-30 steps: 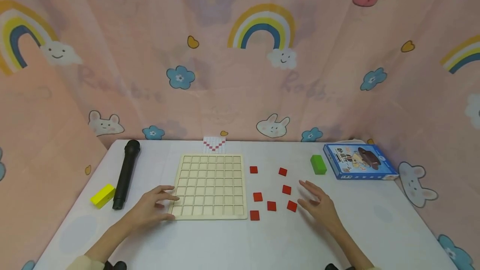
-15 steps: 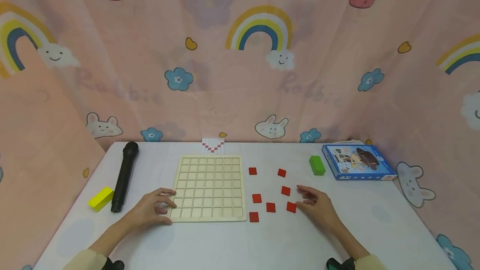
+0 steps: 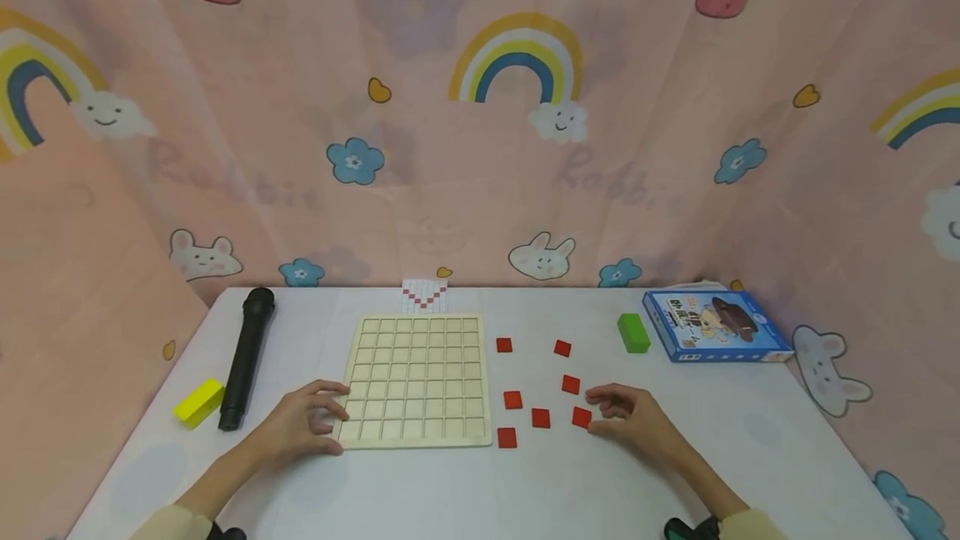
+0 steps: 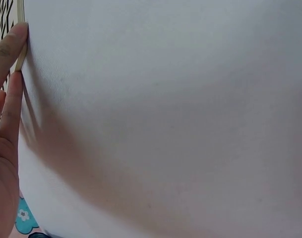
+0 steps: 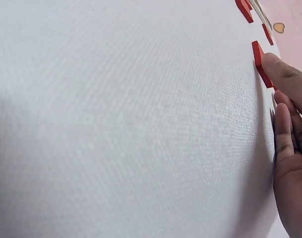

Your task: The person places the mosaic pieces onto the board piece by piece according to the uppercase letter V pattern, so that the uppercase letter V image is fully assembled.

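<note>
A cream grid board (image 3: pixel 417 382) with square cells lies on the white table. My left hand (image 3: pixel 294 423) is at its near-left corner, fingertips at the left edge and thumb at the corner. In the left wrist view, the thumb (image 4: pixel 12 42) meets the board's rim (image 4: pixel 21 54). To the right of the board lie several small red square tiles (image 3: pixel 540 418). My right hand (image 3: pixel 637 427) is at the rightmost tile (image 3: pixel 581 417), the thumb right at its edge and the fingers bent above. The right wrist view has that thumb (image 5: pixel 284 74) overlapping a red tile (image 5: pixel 261 64).
A small paper card (image 3: pixel 424 296) with a red V pattern stands behind the board. A black microphone (image 3: pixel 247 357) and a yellow block (image 3: pixel 199 403) lie at the left. At the back right are a green block (image 3: pixel 633 333) and a blue box (image 3: pixel 716 325).
My right hand has moved slightly left and down to the rightmost red tile, its fingers bending more. My left hand stays at the board's edge. The board and tiles keep their places.
</note>
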A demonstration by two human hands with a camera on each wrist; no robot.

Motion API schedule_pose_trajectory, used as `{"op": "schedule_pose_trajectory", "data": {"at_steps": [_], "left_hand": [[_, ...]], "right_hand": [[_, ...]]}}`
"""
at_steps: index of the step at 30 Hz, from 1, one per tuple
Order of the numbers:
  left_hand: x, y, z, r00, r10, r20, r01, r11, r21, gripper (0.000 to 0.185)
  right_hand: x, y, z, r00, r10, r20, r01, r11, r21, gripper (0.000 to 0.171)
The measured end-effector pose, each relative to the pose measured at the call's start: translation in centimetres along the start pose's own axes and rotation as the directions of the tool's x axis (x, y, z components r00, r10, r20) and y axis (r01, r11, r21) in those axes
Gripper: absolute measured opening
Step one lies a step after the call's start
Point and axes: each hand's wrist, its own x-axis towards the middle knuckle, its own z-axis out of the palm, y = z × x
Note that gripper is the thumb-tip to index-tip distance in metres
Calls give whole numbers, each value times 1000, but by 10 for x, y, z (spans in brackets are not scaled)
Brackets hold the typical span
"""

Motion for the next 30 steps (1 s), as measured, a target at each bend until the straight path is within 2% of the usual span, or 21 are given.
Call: {"op": "schedule_pose_trajectory", "data": {"at_steps": [7, 14, 22, 30], "left_hand": [[-2, 0, 0, 1000, -15, 13, 16, 1000, -23, 37], [-2, 4, 1, 998, -55, 12, 56, 998, -17, 38], [0, 7, 2, 998, -56, 11, 56, 998, -8, 37], [3, 7, 1, 999, -53, 2, 53, 999, -7, 36]], "right_hand": [[0, 7, 4, 999, -42, -2, 42, 999, 8, 50], [-2, 9, 6, 999, -38, 10, 38, 999, 36, 44], [0, 10, 0, 997, -67, 47, 66, 997, 35, 41], [-1, 12, -1, 997, -80, 13, 79, 996, 34, 38]]}}
